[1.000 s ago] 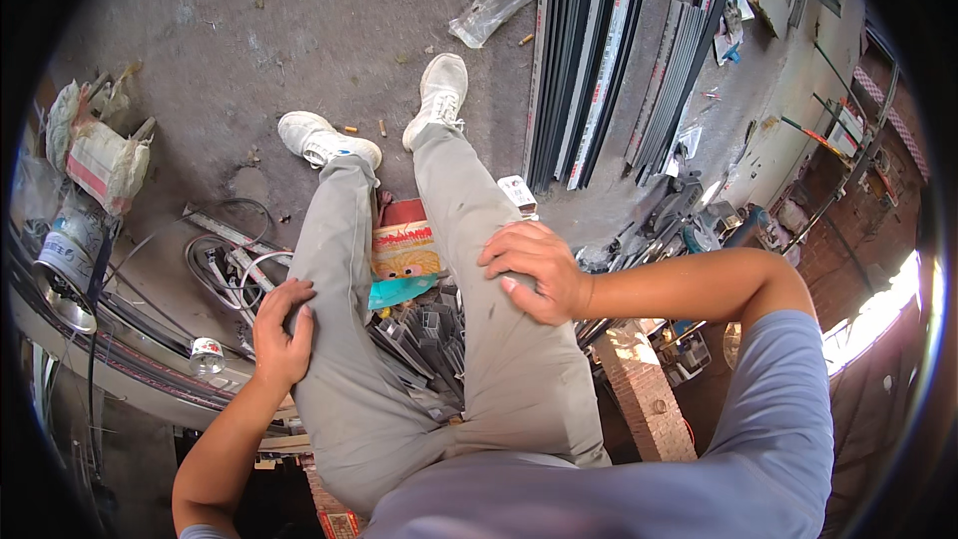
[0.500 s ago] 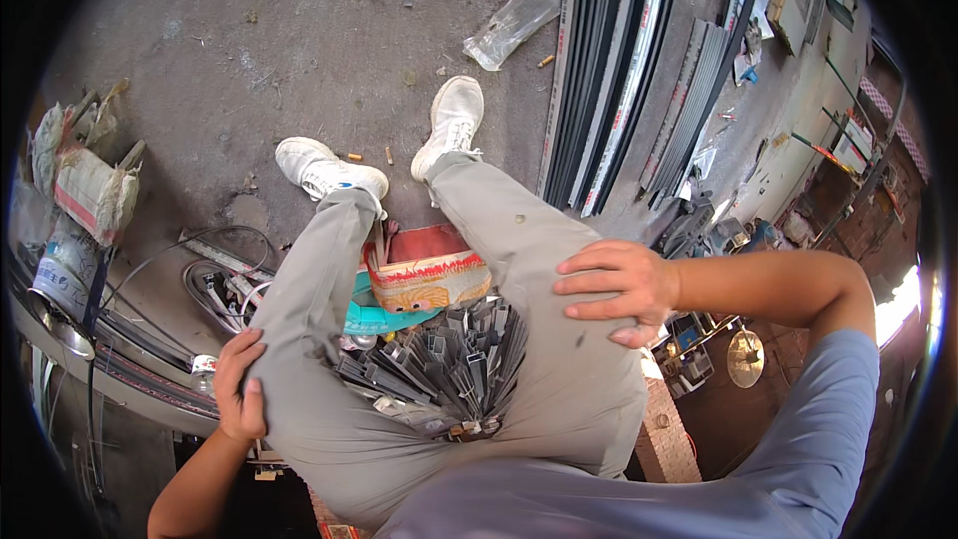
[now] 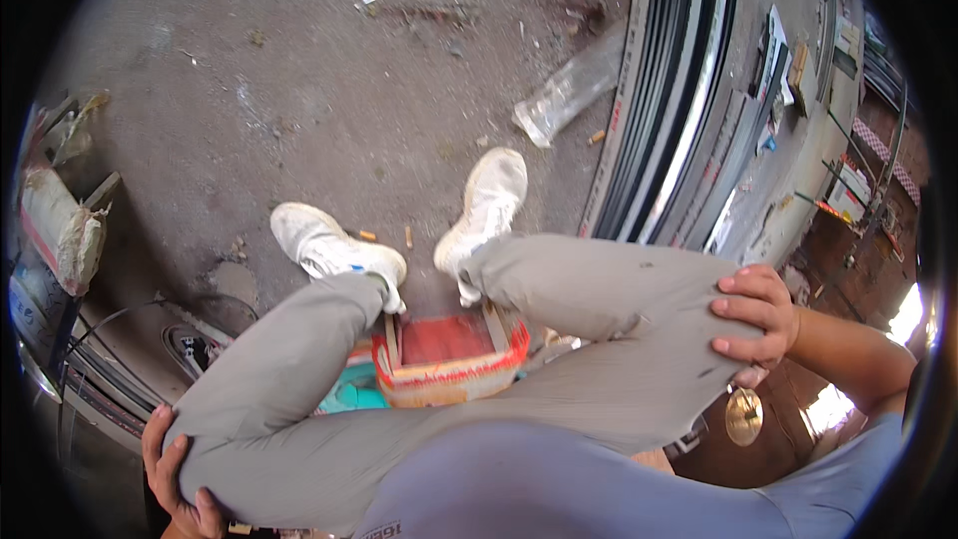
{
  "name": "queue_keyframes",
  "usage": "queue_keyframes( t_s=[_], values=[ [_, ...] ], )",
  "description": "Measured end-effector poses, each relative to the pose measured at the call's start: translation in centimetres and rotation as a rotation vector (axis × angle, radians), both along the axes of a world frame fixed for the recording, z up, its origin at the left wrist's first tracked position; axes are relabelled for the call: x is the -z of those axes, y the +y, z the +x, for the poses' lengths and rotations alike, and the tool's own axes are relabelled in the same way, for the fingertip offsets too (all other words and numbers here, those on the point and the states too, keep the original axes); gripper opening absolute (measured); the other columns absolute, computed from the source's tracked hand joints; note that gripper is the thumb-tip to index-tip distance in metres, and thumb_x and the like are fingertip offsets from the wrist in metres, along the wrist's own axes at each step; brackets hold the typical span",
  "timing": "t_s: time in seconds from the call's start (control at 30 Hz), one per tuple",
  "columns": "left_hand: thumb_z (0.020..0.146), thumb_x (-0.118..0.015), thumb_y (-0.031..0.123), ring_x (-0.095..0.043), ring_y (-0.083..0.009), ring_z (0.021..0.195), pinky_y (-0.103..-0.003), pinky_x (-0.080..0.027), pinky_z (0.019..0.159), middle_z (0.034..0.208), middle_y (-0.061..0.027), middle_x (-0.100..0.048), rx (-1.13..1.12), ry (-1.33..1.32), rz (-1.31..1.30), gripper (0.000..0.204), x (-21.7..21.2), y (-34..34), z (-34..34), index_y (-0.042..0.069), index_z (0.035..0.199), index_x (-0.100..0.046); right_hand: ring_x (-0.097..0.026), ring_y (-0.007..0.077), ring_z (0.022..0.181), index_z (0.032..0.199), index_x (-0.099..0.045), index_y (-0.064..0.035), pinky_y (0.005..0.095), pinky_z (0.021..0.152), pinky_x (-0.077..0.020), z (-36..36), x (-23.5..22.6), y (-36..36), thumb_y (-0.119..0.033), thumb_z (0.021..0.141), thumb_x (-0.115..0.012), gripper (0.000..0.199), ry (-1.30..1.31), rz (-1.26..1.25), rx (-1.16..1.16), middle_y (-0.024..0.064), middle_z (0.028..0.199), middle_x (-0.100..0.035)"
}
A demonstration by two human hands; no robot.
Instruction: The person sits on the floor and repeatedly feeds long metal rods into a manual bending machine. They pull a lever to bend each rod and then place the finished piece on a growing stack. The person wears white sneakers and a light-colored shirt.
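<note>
My left hand [image 3: 175, 474] rests on the left knee of my grey trousers [image 3: 289, 364], its fingers apart and nothing in it. On the other knee lies my right hand [image 3: 755, 317], fingers spread over the cloth and likewise holding nothing. Between my lower legs stands a red-rimmed container [image 3: 454, 394] with a reddish inside, partly covered by my thighs. Beside it shows a piece of a turquoise object [image 3: 351, 391]. My white left shoe [image 3: 324, 245] and white right shoe [image 3: 486, 202] are planted on the floor beyond the container.
Long dark and silver metal profiles [image 3: 674, 90] lie at the right, with a clear plastic wrapper [image 3: 569, 90] alongside. Cigarette butts [image 3: 408, 237] dot the grey floor [image 3: 299, 70]. A worn white bundle [image 3: 65, 230] stands at far left. A round gold-coloured disc [image 3: 743, 416] is below my right hand.
My knees have spread wider, carrying both hands outward, the left one also lower. My thighs now cover the cut metal pieces that showed between them. The view has shifted, so floor things appear lower.
</note>
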State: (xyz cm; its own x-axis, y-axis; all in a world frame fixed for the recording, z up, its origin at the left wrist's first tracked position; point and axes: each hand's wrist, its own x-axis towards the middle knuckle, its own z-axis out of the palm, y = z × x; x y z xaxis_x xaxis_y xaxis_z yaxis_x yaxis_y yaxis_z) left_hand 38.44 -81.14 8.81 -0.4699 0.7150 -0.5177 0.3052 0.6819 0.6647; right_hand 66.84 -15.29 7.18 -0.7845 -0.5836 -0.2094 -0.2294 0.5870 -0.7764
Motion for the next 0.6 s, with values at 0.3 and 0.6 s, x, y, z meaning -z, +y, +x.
queue_keyframes(
  t_s=[0.3,0.6],
  values=[
    [0.083,-0.060,0.032,-0.056,-0.0491,0.126,-0.056,-0.041,0.110,0.134,-0.0366,-0.056,-0.039,0.229,0.309,0.054,1.4,-3.8,3.9,-0.004,0.123,-0.063,-0.060,0.0475,0.112,0.129,-0.061,-0.0099,0.0593,0.092,-0.0467,1.5,-2.9,-6.0,-0.049,0.092,-0.053,0.055,0.227,0.136,0.011,0.0286,0.128,-0.059],
    [0.085,-0.058,0.006,-0.066,-0.0403,0.114,-0.043,-0.050,0.103,0.121,-0.0239,-0.070,-0.384,0.687,0.421,0.033,-0.6,-9.9,12.9,-0.003,0.114,-0.070,-0.050,0.0399,0.134,0.136,-0.057,0.0035,0.0485,0.117,-0.0332,5.6,-4.3,-17.6,-0.028,0.095,-0.049,0.053,0.467,0.054,0.762,0.0245,0.140,-0.055]
  ],
)
